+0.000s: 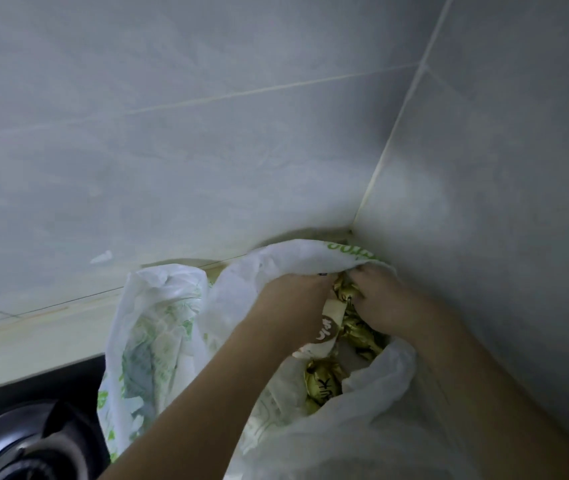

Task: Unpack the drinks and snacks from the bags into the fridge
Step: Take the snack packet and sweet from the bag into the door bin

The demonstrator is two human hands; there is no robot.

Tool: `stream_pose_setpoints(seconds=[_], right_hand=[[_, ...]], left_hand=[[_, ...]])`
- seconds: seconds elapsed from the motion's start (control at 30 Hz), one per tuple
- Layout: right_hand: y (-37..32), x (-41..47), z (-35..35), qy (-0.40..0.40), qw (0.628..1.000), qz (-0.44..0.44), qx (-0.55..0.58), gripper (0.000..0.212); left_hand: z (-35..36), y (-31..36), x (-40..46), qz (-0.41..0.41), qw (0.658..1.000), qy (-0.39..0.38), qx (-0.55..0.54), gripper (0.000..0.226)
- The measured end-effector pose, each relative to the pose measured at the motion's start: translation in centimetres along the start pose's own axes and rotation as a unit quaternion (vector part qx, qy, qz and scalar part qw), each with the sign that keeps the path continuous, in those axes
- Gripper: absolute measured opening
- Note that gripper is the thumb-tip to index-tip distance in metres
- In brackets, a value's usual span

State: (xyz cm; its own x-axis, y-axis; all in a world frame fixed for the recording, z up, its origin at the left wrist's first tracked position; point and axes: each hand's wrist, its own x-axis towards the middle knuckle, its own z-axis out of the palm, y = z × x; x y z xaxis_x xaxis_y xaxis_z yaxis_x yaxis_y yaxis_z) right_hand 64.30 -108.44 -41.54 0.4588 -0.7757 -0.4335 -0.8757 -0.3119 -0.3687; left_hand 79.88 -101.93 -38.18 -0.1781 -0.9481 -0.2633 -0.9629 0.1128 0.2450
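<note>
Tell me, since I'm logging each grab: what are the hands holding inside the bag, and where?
Both the left hand and right hand are deep in the white bag, closing on gold-wrapped snacks near the top of the pile; the exact grip cannot be told.

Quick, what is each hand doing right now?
Left hand: inside the white bag; grip cannot be told.
Right hand: closed on gold-wrapped snacks.
</note>
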Motion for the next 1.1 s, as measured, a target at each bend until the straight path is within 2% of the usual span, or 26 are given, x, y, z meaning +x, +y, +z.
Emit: stream_pose_setpoints(seconds=[0.1, 0.27, 0.37, 0.53, 0.57, 0.77, 0.9, 1.1], right_hand=[[-0.9, -1.6, 0.9, -0.002, 1.0, -0.013, 0.023, 0.048], [-1.7, -3.7, 2.5, -0.009, 1.0, 0.004, 0.012, 0.031], [-1.6, -3.9, 4.3, -0.021, 0.999, 0.023, -0.007, 0.032], [-3.2, -4.5, 6.4, -0.058, 0.997, 0.042, -0.03, 0.016], [-3.4, -4.3, 6.9, -0.059, 0.996, 0.05, -0.035, 0.016], [-3.9, -3.4, 9.0, -0.073, 0.991, 0.088, -0.066, 0.033], [-3.4, -2.8, 10.4, -0.081, 0.99, 0.106, -0.037, 0.036], [-2.9, -1.8, 12.2, -0.102, 0.988, 0.118, -0.001, 0.036]], left_hand=[[-1.5, 0.6, -3.3, -0.019, 0.998, 0.054, -0.004, 0.01], [-3.3, 1.1, -8.2, -0.071, 0.988, 0.138, 0.003, 0.013], [-4.7, 1.7, -10.9, -0.1, 0.979, 0.179, -0.005, 0.004], [-5.4, 2.4, -14.2, -0.136, 0.958, 0.251, 0.008, 0.012], [-5.2, 2.3, -14.5, -0.138, 0.957, 0.254, 0.007, 0.007], [-3.9, 1.0, -15.2, -0.166, 0.962, 0.215, -0.007, 0.023], [-3.2, 0.0, -14.4, -0.177, 0.963, 0.197, -0.055, 0.001], [-2.1, -0.7, -12.2, -0.174, 0.968, 0.173, -0.061, 0.006]])
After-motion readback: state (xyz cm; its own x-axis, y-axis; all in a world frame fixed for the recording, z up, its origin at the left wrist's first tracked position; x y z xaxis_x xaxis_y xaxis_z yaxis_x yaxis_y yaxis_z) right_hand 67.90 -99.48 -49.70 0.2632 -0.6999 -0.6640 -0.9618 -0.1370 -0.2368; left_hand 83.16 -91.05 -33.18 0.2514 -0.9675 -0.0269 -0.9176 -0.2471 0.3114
